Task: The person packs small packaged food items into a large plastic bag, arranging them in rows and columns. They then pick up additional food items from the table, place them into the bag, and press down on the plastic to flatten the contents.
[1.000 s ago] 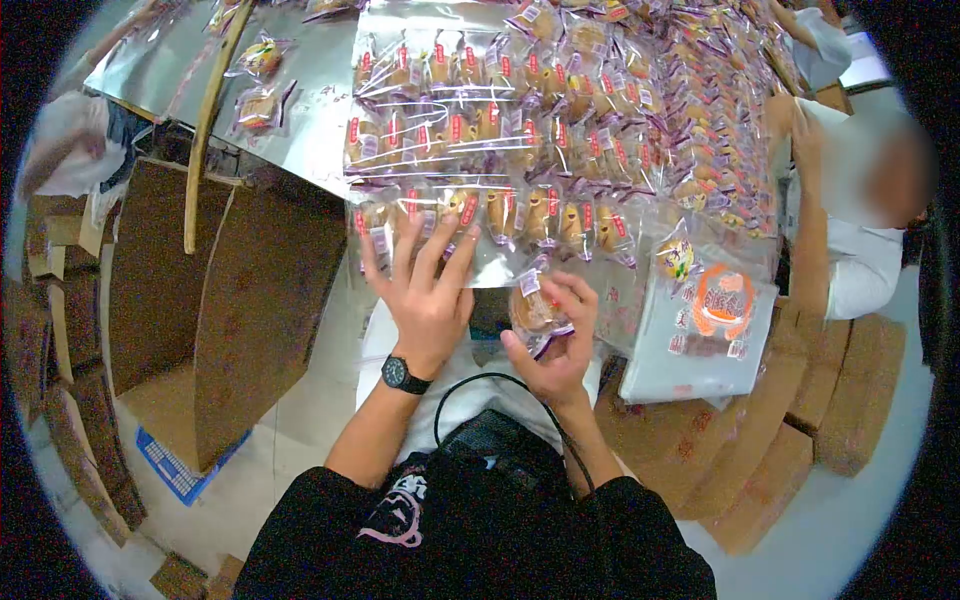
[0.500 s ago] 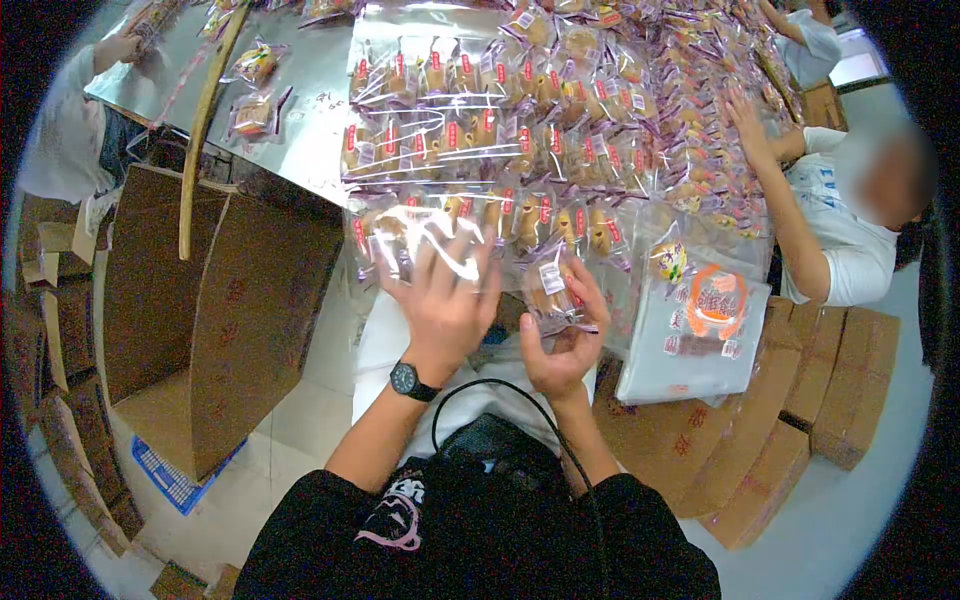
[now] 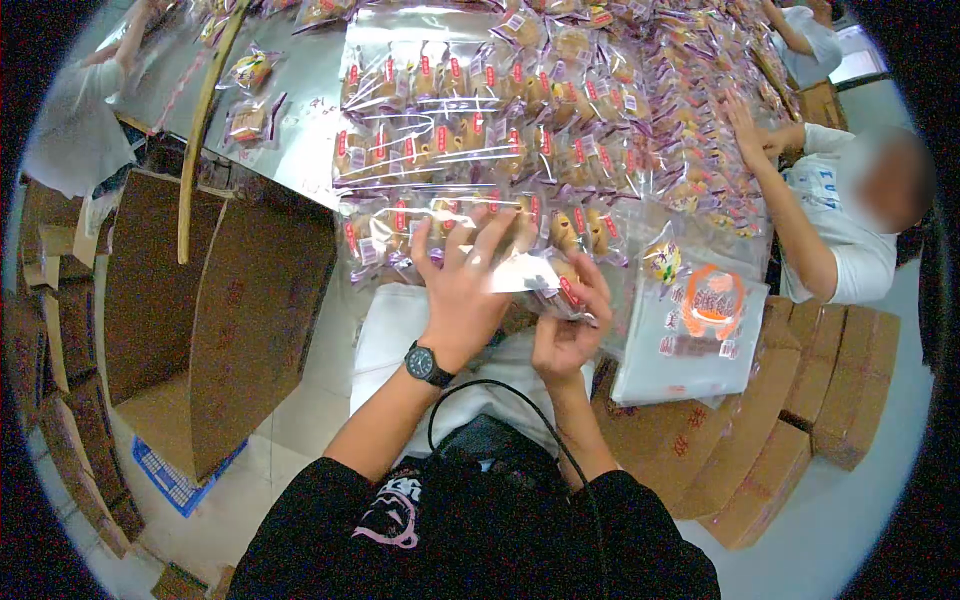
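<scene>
My right hand (image 3: 572, 330) is closed around a wrapped pastry (image 3: 562, 292) in a clear packet with a red label, just off the table's near edge. Fingers spread, my left hand (image 3: 468, 290) reaches over the nearest row of wrapped pastries (image 3: 400, 225), its fingertips at the shiny clear film. A bright pale patch between the two hands hides part of the held packet. Two more rows of wrapped pastries (image 3: 440, 145) under clear film lie farther back.
A stack of printed clear bags (image 3: 690, 340) lies right, a single packet (image 3: 662, 260) above it. Loose packets (image 3: 700, 120) cover the table's right side. A wooden strip (image 3: 200, 140) and open carton (image 3: 215, 300) stand left; cartons (image 3: 850, 390) and a co-worker (image 3: 835, 220) are right.
My left hand has shifted slightly right, closer to my right hand, with its fingers more spread. The held packet has tilted and my right fingers have curled more around it.
</scene>
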